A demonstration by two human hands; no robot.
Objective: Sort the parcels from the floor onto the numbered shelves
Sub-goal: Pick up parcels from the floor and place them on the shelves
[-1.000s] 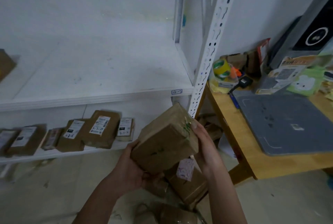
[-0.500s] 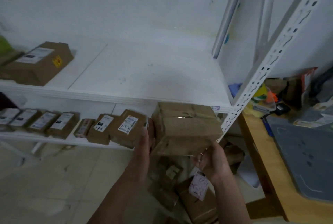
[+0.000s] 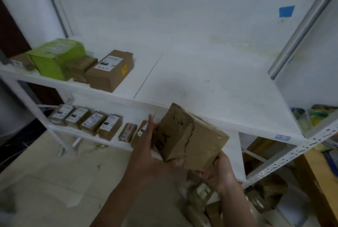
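White metal shelving (image 3: 219, 89) fills the wall ahead, above a pale tiled floor (image 3: 54, 181). Just in front of its upper board I hold a tilted brown taped cardboard parcel (image 3: 190, 139). My left hand (image 3: 146, 146) presses straight fingers flat against the parcel's side, and my right hand (image 3: 217, 172) cups its lower end, fingers curled beneath. On that board sit a lime-green package (image 3: 54, 58) and a labelled brown box (image 3: 109, 73). Small labelled parcels (image 3: 91, 122) line the lower board.

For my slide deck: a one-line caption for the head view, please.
Left hand and right hand hold a brown parcel before a white shelf rack lined with labelled boxes.
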